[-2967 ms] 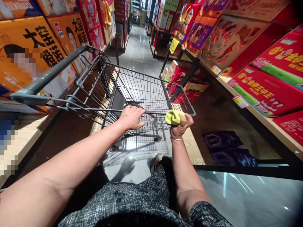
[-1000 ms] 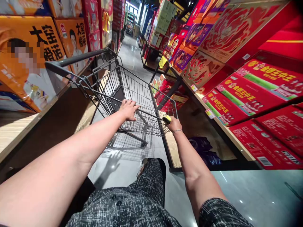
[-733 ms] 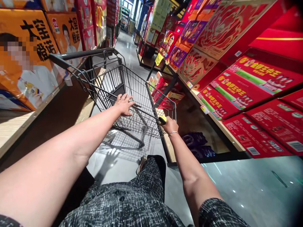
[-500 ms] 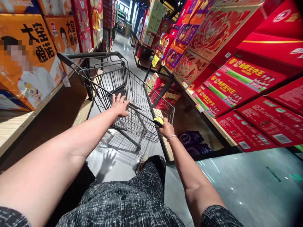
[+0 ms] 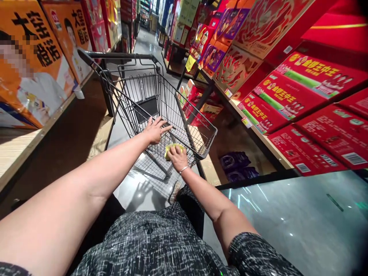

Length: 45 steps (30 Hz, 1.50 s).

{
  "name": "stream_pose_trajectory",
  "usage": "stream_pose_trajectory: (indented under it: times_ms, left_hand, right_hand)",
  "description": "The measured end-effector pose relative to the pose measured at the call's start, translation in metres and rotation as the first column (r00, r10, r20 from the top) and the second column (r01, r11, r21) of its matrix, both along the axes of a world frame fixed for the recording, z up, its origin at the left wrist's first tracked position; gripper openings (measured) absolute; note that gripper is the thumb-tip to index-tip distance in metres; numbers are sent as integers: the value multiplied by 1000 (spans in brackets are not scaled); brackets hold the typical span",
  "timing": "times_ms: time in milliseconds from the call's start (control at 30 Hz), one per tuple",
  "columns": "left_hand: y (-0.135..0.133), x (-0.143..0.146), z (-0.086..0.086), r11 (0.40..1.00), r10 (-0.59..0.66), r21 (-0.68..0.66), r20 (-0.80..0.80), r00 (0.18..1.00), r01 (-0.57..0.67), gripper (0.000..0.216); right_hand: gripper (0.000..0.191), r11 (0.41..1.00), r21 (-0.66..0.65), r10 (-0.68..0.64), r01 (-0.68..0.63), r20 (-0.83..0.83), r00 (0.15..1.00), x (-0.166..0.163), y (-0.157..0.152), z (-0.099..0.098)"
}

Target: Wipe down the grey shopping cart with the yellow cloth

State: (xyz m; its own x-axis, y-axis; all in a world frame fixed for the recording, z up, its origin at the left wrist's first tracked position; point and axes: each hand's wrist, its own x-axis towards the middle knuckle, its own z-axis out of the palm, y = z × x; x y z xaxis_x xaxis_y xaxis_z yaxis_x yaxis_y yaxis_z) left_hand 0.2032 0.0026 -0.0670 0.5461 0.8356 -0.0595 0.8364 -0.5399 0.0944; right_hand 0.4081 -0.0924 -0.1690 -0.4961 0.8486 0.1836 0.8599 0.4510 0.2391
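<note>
A dark wire shopping cart [image 5: 184,109] stands in a shop aisle, its empty basket end toward me and its handle bar [image 5: 115,55] on the far side. My left hand [image 5: 155,129] rests on the near rim of the basket with the fingers stretched out. My right hand [image 5: 177,156] presses a yellow cloth [image 5: 170,147] flat against the near wire wall of the basket, just right of the left hand. A thin bracelet sits on my right wrist.
Red gift boxes [image 5: 290,96] fill the slanted shelves on the right, with a dark purple pack [image 5: 237,166] under the lowest shelf. Orange boxes [image 5: 31,65] line the left shelf. The glossy grey floor [image 5: 287,222] runs on down the aisle beyond the cart.
My right hand has moved the yellow cloth left from the basket's near right corner to the middle of the near wall. The cart has swung a little. My left hand stays on the rim.
</note>
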Motion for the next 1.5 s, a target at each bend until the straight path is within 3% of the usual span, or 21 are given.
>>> stream_pose_trajectory:
  times_ms: [133, 233, 300, 367, 500, 567, 633, 733, 833, 900, 1000, 1200, 1267, 1500]
  left_hand:
    - [3, -2, -3, 1000, 6, -29, 46, 999, -4, 95]
    - [7, -2, -5, 999, 13, -50, 71, 997, -9, 97]
    - [9, -2, -5, 998, 22, -57, 78, 997, -17, 96]
    - [10, 0, -4, 997, 37, -63, 74, 997, -32, 95]
    - [6, 12, 0, 993, 100, -59, 40, 994, -98, 89]
    - [-2, 22, 1, 995, 95, -43, 38, 995, -93, 88]
    - [-12, 32, 1, 1000, 15, -26, 56, 998, -14, 89]
    - [-26, 41, -1, 993, -117, -10, 72, 991, 118, 88]
    - [-30, 41, -2, 991, -136, -11, 66, 989, 137, 85]
    - [-28, 40, -2, 991, -129, -24, 67, 989, 131, 85]
    - [-24, 38, -3, 990, -133, -43, 75, 988, 136, 84]
    - [-22, 37, -10, 995, -99, -16, 136, 986, 102, 76]
    - [-21, 35, -13, 994, -103, -17, 159, 982, 107, 77]
    - [-11, 30, -24, 988, -146, -11, 291, 945, 156, 75]
  right_hand:
    - [11, 995, -83, -51, 53, 34, 998, 10, -30, -62]
    - [12, 993, -101, -60, 64, 41, 997, 16, -37, -73]
    - [12, 995, -91, -47, 50, 34, 998, 20, -34, -60]
    - [19, 997, -63, -33, 34, 19, 999, 26, -26, -34]
    - [40, 981, 181, -47, 69, -121, 992, 51, -14, 21]
    - [44, 958, 266, -62, 110, -182, 981, 63, -15, 28]
    - [43, 972, 205, -83, 116, -162, 983, 69, -21, 16]
    - [36, 993, 48, -106, 110, -88, 991, 66, -38, -24]
    - [25, 991, 5, -133, 133, -71, 989, 55, -52, -57]
    - [23, 992, -9, -129, 129, -73, 989, 46, -56, -60]
    - [32, 996, -9, -91, 90, -99, 991, 34, -50, -33]
    - [55, 971, 153, -155, 186, -195, 969, 34, -19, 56]
    - [54, 973, 127, -170, 192, -166, 971, 44, -17, 66]
    - [58, 980, 66, -171, 188, -210, 963, 101, -50, 64]
